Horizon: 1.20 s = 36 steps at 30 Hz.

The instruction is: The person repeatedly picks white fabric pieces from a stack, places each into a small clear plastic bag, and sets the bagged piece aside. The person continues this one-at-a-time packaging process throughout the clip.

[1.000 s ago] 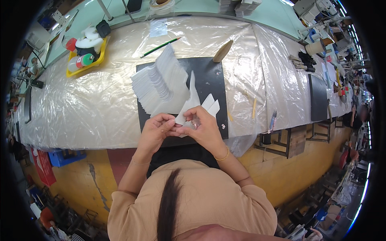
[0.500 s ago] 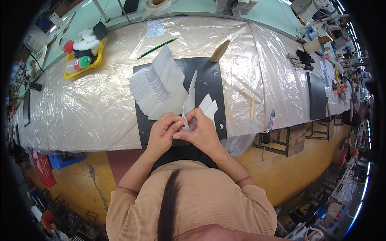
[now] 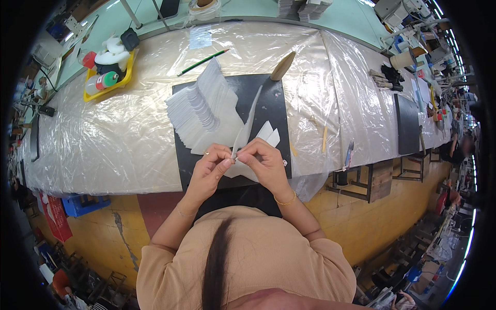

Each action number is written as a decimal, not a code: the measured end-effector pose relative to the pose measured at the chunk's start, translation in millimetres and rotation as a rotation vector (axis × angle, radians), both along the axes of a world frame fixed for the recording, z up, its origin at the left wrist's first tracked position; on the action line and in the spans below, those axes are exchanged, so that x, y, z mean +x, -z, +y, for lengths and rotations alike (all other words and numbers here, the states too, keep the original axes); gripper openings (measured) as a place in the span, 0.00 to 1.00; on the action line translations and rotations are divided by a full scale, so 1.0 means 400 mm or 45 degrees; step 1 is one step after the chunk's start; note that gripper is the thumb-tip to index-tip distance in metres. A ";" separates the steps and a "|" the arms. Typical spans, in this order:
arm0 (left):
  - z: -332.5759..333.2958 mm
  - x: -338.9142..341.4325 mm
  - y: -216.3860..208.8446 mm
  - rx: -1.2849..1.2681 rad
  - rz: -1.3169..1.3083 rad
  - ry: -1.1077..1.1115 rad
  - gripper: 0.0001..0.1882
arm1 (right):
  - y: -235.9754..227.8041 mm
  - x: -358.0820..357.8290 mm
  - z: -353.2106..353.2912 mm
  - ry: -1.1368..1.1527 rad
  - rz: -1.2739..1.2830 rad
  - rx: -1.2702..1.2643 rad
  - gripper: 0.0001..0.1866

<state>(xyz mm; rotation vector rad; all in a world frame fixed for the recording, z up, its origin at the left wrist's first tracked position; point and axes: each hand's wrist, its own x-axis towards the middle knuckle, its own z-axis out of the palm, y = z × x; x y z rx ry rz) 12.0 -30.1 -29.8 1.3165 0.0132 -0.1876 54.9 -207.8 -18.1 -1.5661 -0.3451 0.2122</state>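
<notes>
Both hands are close together over the near edge of a black board (image 3: pixel 266 106). My left hand (image 3: pixel 211 168) pinches the lower edge of a thin, whitish cut piece (image 3: pixel 249 121), its fingers curled. From the other side, my right hand (image 3: pixel 267 166) pinches that same edge. The piece stands up edge-on above my fingertips; its material is unclear. A fanned stack of similar whitish pieces (image 3: pixel 219 95) covers the board's left part. Right of the held piece lies a small group of folded-looking white pieces (image 3: pixel 268 135).
A pointed wooden tool (image 3: pixel 283 66) rests at the board's far right corner. Beyond the stack lies a green pencil (image 3: pixel 202 62). A yellow basket (image 3: pixel 127 77) with bottles sits far left. Clear plastic sheeting (image 3: pixel 129 132) covers the table. A cutter-like tool (image 3: pixel 349 154) lies right.
The held piece has turned more edge-on and leans further right at its top. My right fingers have straightened into a pinch beside the left ones, and the right wrist has shifted slightly right.
</notes>
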 end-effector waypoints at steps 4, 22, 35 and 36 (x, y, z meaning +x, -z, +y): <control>0.000 -0.004 0.018 -0.153 0.159 -0.033 0.10 | 0.007 0.007 0.013 -0.002 0.003 -0.079 0.07; -0.022 0.030 0.044 -0.033 -0.082 -0.048 0.09 | -0.011 0.005 0.015 0.044 0.017 -0.216 0.17; -0.006 0.026 0.008 -0.064 0.113 -0.092 0.07 | -0.020 0.011 -0.015 -0.044 0.028 -0.221 0.07; -0.015 0.024 0.004 0.039 0.096 -0.137 0.07 | -0.028 0.004 -0.010 -0.072 0.044 -0.272 0.07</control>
